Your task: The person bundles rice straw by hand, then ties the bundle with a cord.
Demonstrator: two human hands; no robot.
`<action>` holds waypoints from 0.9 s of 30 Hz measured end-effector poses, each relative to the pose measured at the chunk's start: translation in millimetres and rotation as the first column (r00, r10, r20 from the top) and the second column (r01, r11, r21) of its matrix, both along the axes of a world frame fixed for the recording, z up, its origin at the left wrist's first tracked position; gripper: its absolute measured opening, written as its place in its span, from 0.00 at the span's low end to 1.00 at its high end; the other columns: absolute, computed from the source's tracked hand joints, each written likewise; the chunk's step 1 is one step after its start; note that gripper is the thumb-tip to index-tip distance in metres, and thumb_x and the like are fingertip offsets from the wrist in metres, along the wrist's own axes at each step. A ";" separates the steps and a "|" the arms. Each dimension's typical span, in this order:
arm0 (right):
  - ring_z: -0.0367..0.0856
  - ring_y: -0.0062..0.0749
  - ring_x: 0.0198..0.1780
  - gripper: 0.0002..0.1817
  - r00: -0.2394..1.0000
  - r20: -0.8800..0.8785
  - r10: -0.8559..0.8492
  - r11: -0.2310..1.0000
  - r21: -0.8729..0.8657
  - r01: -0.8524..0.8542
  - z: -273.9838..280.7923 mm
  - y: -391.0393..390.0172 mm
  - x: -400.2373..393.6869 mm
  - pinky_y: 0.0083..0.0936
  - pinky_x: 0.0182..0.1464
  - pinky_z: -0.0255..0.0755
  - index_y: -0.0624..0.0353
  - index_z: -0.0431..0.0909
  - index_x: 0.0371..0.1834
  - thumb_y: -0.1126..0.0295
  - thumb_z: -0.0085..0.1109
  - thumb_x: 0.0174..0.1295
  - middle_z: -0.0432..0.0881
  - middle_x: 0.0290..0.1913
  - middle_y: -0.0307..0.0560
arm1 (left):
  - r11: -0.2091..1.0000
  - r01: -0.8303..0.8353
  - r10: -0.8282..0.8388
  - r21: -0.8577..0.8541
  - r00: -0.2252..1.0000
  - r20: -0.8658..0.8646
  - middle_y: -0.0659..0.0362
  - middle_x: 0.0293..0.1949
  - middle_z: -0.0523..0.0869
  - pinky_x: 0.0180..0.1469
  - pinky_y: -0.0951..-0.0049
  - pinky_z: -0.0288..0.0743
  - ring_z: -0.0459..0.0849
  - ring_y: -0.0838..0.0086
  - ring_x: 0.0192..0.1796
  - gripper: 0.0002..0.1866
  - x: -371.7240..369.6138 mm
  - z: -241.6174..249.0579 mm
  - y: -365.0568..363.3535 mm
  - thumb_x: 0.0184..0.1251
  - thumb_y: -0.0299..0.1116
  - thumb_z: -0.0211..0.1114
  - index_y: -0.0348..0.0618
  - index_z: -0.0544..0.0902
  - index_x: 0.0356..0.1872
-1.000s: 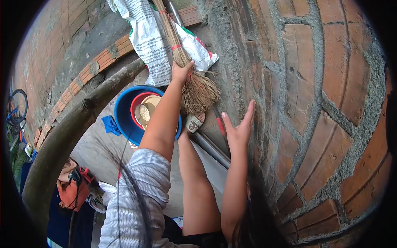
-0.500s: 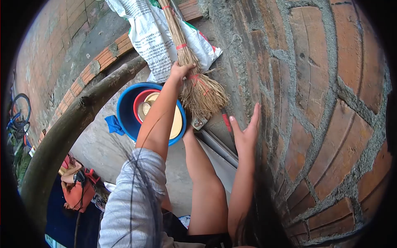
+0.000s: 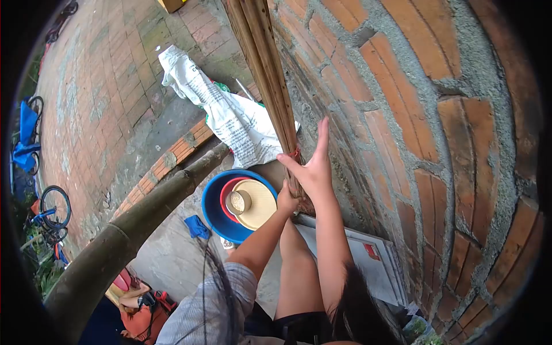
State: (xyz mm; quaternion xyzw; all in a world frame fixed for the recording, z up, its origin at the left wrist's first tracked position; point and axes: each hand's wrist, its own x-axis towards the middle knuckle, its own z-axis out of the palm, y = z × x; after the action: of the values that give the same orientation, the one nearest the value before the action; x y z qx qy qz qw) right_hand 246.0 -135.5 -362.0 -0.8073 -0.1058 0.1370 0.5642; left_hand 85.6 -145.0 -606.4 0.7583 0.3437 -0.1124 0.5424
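A straw broom (image 3: 267, 69) now stands upright and close to my view, its long bundled handle reaching the top edge. My left hand (image 3: 288, 198) is closed around its lower part, beneath a red tie. Beside the handle is my right hand (image 3: 315, 173), open, fingers stretched upward and the thumb out across the straw. The broom's lower bristles are hidden behind my hands. Left of them sits a blue basin (image 3: 211, 221). Inside it are a red basin (image 3: 225, 195), a cream-coloured round piece (image 3: 260, 204) and a small metal cup (image 3: 238, 202) with pale contents.
A brick wall (image 3: 402, 115) rises close on the right. A white printed sack (image 3: 230, 123) lies beyond the basin. A thick bamboo pole (image 3: 121, 238) slants across the left. Blue cloth (image 3: 196, 226) lies near the basin; another person (image 3: 146, 322) and a bicycle (image 3: 54, 207) are farther left.
The broom has swung up from lying over the sack to upright, with my left hand still holding it. My right hand has moved left, up to the handle.
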 end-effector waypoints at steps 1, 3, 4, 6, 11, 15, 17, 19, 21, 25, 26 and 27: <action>0.54 0.43 0.62 0.57 0.994 0.101 -0.030 0.995 -0.092 0.039 4.7 4.0 5.0 0.31 0.57 0.56 0.56 0.33 0.64 0.68 0.69 0.35 0.45 0.64 0.59 | 0.999 0.025 -0.024 0.042 0.999 -0.026 0.46 0.36 0.77 0.42 0.64 0.69 0.76 0.54 0.41 0.46 -3.7 21.1 0.9 0.31 0.32 0.71 0.35 0.54 0.56; 0.57 0.44 0.56 0.54 0.996 -0.033 0.086 0.996 0.028 -0.086 18.5 4.8 9.5 0.30 0.55 0.55 0.58 0.40 0.61 0.66 0.69 0.33 0.53 0.58 0.60 | 0.995 0.101 -0.098 0.027 0.991 -0.087 0.45 0.37 0.77 0.42 0.64 0.69 0.75 0.54 0.42 0.47 -17.4 34.1 1.1 0.31 0.30 0.71 0.32 0.53 0.56; 0.63 0.42 0.50 0.49 0.973 -0.126 0.196 0.979 0.079 -0.187 23.0 5.9 7.8 0.29 0.50 0.59 0.59 0.46 0.59 0.66 0.68 0.33 0.60 0.53 0.58 | 0.992 0.128 -0.127 0.019 0.991 -0.038 0.44 0.37 0.77 0.42 0.64 0.69 0.75 0.54 0.42 0.44 -25.2 33.2 2.0 0.33 0.31 0.69 0.36 0.54 0.56; 0.76 0.39 0.37 0.40 0.922 -0.164 0.350 0.936 0.084 -0.341 24.8 10.0 -5.1 0.26 0.41 0.67 0.60 0.60 0.54 0.67 0.67 0.33 0.73 0.43 0.55 | 0.972 0.234 -0.234 -0.006 0.967 -0.097 0.44 0.38 0.77 0.43 0.64 0.69 0.75 0.54 0.42 0.43 -26.5 23.6 7.7 0.35 0.32 0.68 0.38 0.55 0.56; 0.74 0.24 0.28 0.18 0.952 -0.109 0.286 0.957 0.085 -0.278 31.0 -2.6 -63.7 0.21 0.33 0.68 0.66 0.71 0.38 0.73 0.57 0.40 0.77 0.27 0.45 | 0.666 0.669 -0.625 -0.331 0.742 0.242 0.48 0.53 0.68 0.56 0.68 0.59 0.64 0.63 0.58 0.48 -15.2 86.2 57.2 0.35 0.38 0.71 0.43 0.51 0.60; 0.76 0.35 0.27 0.09 0.987 -0.049 -0.156 0.986 0.058 0.158 47.7 -32.4 -90.1 0.27 0.30 0.66 0.62 0.69 0.26 0.71 0.56 0.41 0.75 0.22 0.51 | 0.693 0.585 -0.391 -0.422 0.796 0.462 0.48 0.63 0.47 0.63 0.70 0.38 0.45 0.64 0.66 0.59 3.5 273.6 97.0 0.33 0.34 0.73 0.45 0.37 0.63; 0.75 0.33 0.26 0.09 0.976 -0.050 -0.210 0.977 0.035 0.212 48.2 -53.3 -100.2 0.26 0.30 0.66 0.61 0.69 0.26 0.72 0.56 0.40 0.74 0.21 0.51 | 0.677 0.622 -0.318 -0.394 0.730 0.605 0.51 0.64 0.45 0.64 0.66 0.37 0.44 0.65 0.66 0.62 5.5 372.0 101.5 0.34 0.38 0.73 0.47 0.31 0.62; 0.75 0.37 0.26 0.09 0.975 -0.029 -0.220 0.970 0.102 0.222 41.7 -68.8 -123.4 0.27 0.30 0.66 0.61 0.69 0.26 0.73 0.55 0.40 0.73 0.21 0.52 | 0.673 0.613 -0.157 -0.415 0.666 0.729 0.49 0.63 0.45 0.64 0.66 0.35 0.44 0.63 0.66 0.61 5.4 439.8 94.7 0.33 0.33 0.74 0.43 0.32 0.62; 0.74 0.41 0.26 0.08 0.965 0.020 -0.260 0.964 0.054 0.259 51.9 -81.2 -158.2 0.28 0.30 0.66 0.60 0.68 0.25 0.73 0.54 0.40 0.73 0.21 0.53 | 0.745 0.609 -0.111 -0.272 0.515 0.850 0.51 0.58 0.59 0.60 0.66 0.51 0.56 0.66 0.61 0.52 6.3 491.6 85.0 0.37 0.30 0.72 0.42 0.44 0.61; 0.73 0.46 0.28 0.07 0.957 0.040 -0.289 0.957 0.007 0.289 48.4 -96.7 -212.2 0.29 0.31 0.66 0.61 0.67 0.25 0.74 0.53 0.40 0.72 0.22 0.55 | 0.787 0.470 -0.017 -0.400 0.664 0.747 0.62 0.28 0.75 0.34 0.79 0.70 0.74 0.80 0.32 0.23 -34.7 554.4 60.9 0.44 0.26 0.67 0.39 0.68 0.44; 0.74 0.46 0.29 0.07 0.957 0.029 -0.287 0.958 0.013 0.287 49.1 -102.8 -223.3 0.30 0.31 0.66 0.61 0.67 0.24 0.74 0.52 0.41 0.72 0.22 0.56 | 0.801 0.442 0.071 -0.404 0.600 0.797 0.61 0.23 0.73 0.26 0.82 0.70 0.74 0.79 0.24 0.13 -48.2 543.5 48.9 0.46 0.21 0.63 0.40 0.69 0.32; 0.74 0.46 0.29 0.07 0.958 0.018 -0.285 0.958 0.019 0.285 50.4 -108.8 -234.3 0.31 0.32 0.66 0.61 0.66 0.24 0.74 0.52 0.41 0.72 0.23 0.56 | 0.835 0.409 0.022 -0.369 0.645 0.764 0.62 0.22 0.72 0.26 0.82 0.68 0.73 0.80 0.24 0.13 -68.8 547.9 43.7 0.45 0.20 0.63 0.42 0.67 0.27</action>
State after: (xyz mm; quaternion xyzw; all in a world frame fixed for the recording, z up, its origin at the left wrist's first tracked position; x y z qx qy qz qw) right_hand 11.7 -244.3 -311.6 -0.8108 0.0046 0.0451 0.5835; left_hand 16.9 -101.4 -58.5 0.5978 -0.0365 0.0591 0.7986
